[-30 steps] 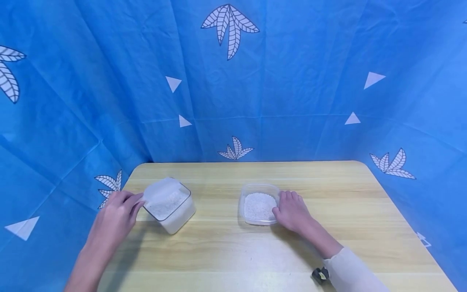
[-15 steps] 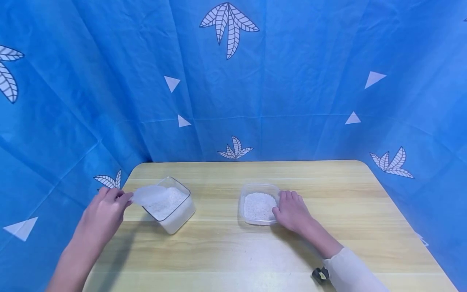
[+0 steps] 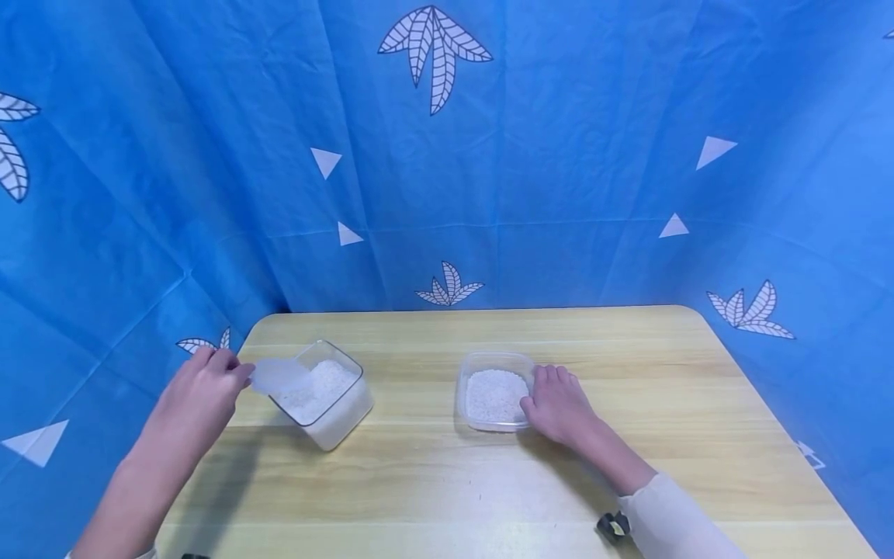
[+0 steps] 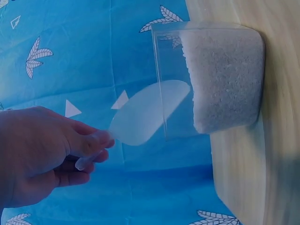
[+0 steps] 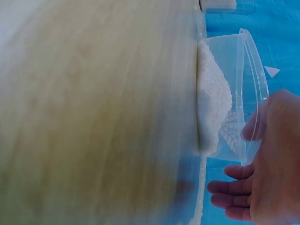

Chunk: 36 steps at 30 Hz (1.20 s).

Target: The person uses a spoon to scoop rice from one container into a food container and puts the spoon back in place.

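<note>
My left hand (image 3: 199, 392) pinches the short handle of a translucent white scoop (image 4: 150, 112) between thumb and fingers. The scoop's blade reaches over the rim of a tall clear square container (image 3: 342, 425), its tip close to the surface of the white rice (image 4: 225, 79) inside. This container is filled to more than half. To the right, a low clear plastic tub (image 3: 477, 424) holds a heap of rice (image 5: 213, 101). My right hand (image 3: 557, 405) grips the tub's right rim, with the thumb over the edge and the other fingers outside.
Both vessels stand on a light wooden table (image 3: 433, 481), the tub near its middle and the tall container at the left. A small black object (image 3: 611, 528) lies beside the right sleeve (image 3: 673, 520). Behind the table hangs a blue patterned cloth (image 3: 573, 155).
The left hand has moved left and slightly up, drawing the scoop from across the container's opening to its left side. The right hand and the tub have stayed put.
</note>
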Each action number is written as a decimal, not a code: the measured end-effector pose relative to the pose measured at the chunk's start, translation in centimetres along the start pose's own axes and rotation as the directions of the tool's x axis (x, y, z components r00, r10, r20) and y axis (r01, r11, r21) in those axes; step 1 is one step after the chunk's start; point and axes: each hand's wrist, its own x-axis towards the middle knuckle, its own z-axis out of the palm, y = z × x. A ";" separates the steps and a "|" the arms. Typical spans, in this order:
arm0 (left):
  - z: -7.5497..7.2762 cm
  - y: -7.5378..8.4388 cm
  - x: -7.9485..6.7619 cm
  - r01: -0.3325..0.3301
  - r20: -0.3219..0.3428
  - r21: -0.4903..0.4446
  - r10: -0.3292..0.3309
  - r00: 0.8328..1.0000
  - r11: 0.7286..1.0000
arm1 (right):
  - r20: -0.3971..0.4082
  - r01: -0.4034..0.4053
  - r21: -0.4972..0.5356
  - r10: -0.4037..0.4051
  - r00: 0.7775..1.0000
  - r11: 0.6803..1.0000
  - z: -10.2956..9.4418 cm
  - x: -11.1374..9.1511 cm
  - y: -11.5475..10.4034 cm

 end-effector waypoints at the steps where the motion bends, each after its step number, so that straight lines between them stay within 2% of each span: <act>1: 0.1 0.1 0.1 -0.002 0.008 0.000 0.002 1.000 1.000 | -0.001 0.000 0.002 0.000 1.000 1.000 0.0 0.0 0.0; 6: 0.6 0.4 0.7 -0.026 0.056 0.030 0.024 0.998 0.999 | -0.001 -0.001 -0.001 0.001 1.000 1.000 -0.2 0.0 0.0; 13: 2.4 1.0 1.6 -0.044 0.158 0.043 0.037 0.987 0.998 | -0.002 0.000 0.005 0.000 1.000 1.000 -0.3 0.0 0.0; 20: 4.3 1.4 2.0 -0.059 0.168 0.027 0.054 0.984 0.998 | 0.001 0.009 -0.002 -0.009 1.000 1.000 -0.4 0.0 -0.1; 25: 4.9 1.9 2.1 -0.017 0.216 0.028 0.011 0.976 0.999 | -0.006 0.010 -0.001 -0.010 1.000 1.000 -0.4 -0.1 0.0; 33: 5.2 2.5 1.9 0.044 0.313 0.037 -0.054 0.948 0.998 | 0.016 0.008 0.001 -0.008 1.000 1.000 -0.2 0.0 0.2; 36: 5.6 2.6 1.7 0.044 0.299 0.008 -0.044 0.953 0.999 | 0.019 0.011 0.006 -0.011 1.000 1.000 -0.2 -0.1 0.2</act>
